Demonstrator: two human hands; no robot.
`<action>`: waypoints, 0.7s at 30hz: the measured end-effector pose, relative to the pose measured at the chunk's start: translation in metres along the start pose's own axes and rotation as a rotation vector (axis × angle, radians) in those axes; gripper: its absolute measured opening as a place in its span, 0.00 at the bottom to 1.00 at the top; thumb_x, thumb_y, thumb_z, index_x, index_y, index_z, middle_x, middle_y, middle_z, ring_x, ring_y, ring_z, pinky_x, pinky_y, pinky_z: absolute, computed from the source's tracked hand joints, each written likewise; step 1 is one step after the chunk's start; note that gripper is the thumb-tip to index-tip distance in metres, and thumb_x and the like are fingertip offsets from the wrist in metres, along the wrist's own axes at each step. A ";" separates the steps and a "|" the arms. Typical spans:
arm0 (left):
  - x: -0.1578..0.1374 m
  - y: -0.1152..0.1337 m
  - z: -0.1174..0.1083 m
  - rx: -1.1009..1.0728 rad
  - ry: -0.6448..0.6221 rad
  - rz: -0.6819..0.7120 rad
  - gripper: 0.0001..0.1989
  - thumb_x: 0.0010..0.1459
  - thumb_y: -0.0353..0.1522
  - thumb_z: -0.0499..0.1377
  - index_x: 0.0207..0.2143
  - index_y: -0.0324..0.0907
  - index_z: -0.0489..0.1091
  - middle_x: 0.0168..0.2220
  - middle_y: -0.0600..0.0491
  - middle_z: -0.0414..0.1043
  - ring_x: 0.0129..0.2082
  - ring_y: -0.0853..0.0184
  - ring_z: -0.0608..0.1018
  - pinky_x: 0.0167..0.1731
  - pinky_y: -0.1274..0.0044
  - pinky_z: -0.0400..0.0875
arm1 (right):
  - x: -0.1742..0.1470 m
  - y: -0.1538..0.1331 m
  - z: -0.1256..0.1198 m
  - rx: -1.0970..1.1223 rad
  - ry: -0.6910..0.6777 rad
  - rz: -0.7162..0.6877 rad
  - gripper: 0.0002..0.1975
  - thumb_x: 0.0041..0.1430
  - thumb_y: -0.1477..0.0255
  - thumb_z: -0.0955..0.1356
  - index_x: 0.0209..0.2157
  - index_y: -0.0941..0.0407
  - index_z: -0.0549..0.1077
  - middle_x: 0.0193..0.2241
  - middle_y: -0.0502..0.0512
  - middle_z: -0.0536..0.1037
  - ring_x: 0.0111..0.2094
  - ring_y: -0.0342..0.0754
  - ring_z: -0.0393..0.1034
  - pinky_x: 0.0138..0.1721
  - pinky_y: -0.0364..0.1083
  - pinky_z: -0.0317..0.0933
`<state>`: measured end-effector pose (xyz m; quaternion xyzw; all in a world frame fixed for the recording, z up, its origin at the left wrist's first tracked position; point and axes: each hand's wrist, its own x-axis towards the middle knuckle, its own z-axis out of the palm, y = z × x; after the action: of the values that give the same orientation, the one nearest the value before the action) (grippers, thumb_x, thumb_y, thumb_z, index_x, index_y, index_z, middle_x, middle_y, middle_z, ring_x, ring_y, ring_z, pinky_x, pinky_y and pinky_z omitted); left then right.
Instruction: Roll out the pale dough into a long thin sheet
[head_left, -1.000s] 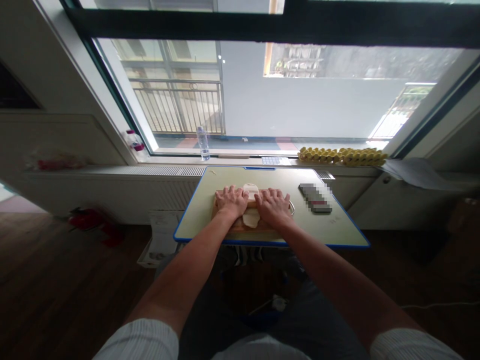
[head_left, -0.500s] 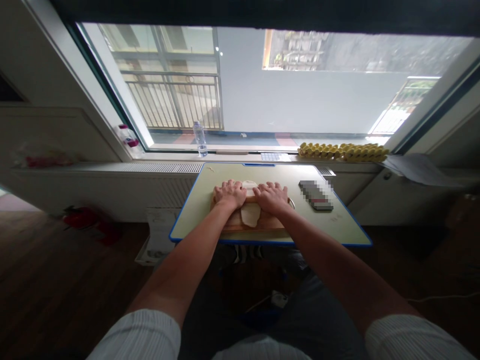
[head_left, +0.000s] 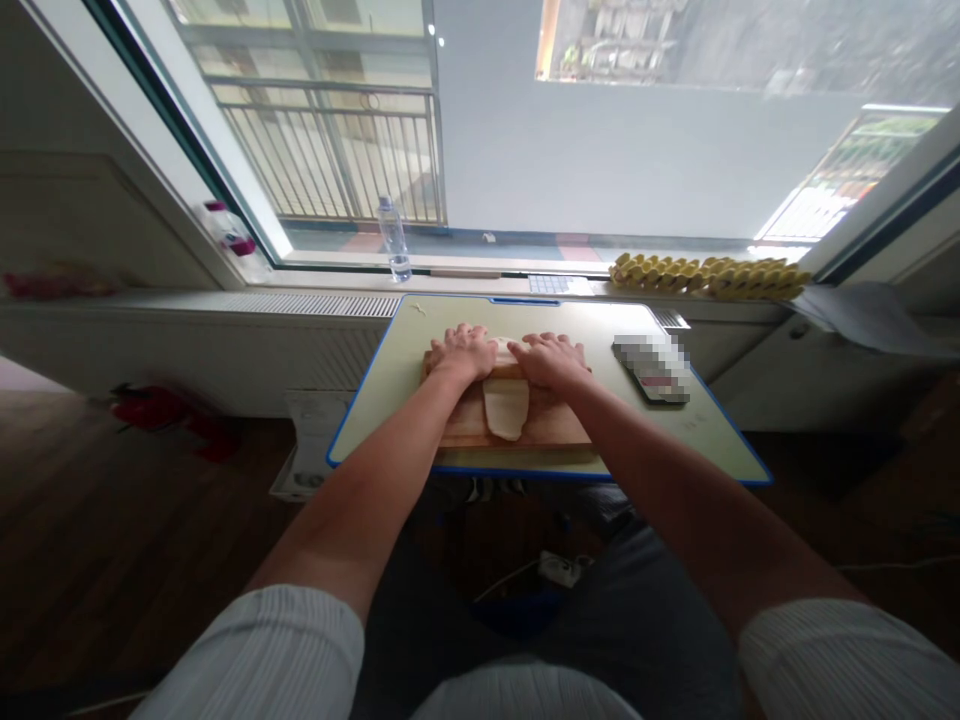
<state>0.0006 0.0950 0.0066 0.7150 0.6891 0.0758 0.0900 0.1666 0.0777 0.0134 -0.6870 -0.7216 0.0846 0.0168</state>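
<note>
A pale strip of dough [head_left: 506, 408] lies lengthwise on a wooden board [head_left: 555, 432] on a small table. Across the dough sits a wooden rolling pin [head_left: 507, 371], its middle bare between my hands. My left hand [head_left: 461, 352] covers the pin's left part, fingers bent over it. On the right part rests my right hand [head_left: 553, 358], its thumb pointing in toward the dough. The dough's far end shows just beyond the pin, between the two thumbs. Both ends of the pin are hidden under my hands.
The blue-edged table [head_left: 367, 415] also carries a blurred-out dark, flat object [head_left: 652, 370] at right. Along the windowsill stand a clear bottle [head_left: 394, 240], a bottle with a magenta cap [head_left: 231, 232] and yellow egg trays [head_left: 709, 277]. A red fire extinguisher [head_left: 161, 412] is at left.
My hands and the rolling pin have moved slightly away from me along the dough, so more dough shows on the near side. The view has tilted downward.
</note>
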 end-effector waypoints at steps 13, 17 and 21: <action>0.012 0.000 -0.002 -0.015 -0.025 0.008 0.29 0.70 0.47 0.45 0.64 0.51 0.72 0.70 0.42 0.66 0.67 0.46 0.68 0.65 0.49 0.63 | 0.020 0.004 0.004 0.101 0.071 0.066 0.37 0.70 0.43 0.59 0.67 0.52 0.72 0.68 0.66 0.70 0.67 0.67 0.63 0.66 0.66 0.54; 0.018 0.002 -0.004 -0.023 -0.003 -0.002 0.28 0.71 0.45 0.45 0.63 0.49 0.74 0.68 0.41 0.68 0.66 0.47 0.70 0.64 0.50 0.64 | 0.029 0.005 0.004 0.117 0.071 0.071 0.37 0.69 0.44 0.60 0.66 0.53 0.72 0.67 0.66 0.71 0.67 0.67 0.64 0.66 0.66 0.56; 0.025 0.002 -0.005 -0.028 0.048 -0.005 0.27 0.70 0.43 0.45 0.61 0.46 0.74 0.66 0.40 0.70 0.64 0.48 0.71 0.63 0.52 0.66 | 0.039 0.007 0.005 0.125 0.098 0.074 0.36 0.68 0.46 0.62 0.64 0.57 0.74 0.65 0.68 0.74 0.65 0.67 0.67 0.64 0.64 0.60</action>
<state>0.0026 0.1198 0.0112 0.7100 0.6916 0.1024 0.0839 0.1708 0.1161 0.0035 -0.7140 -0.6874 0.0961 0.0918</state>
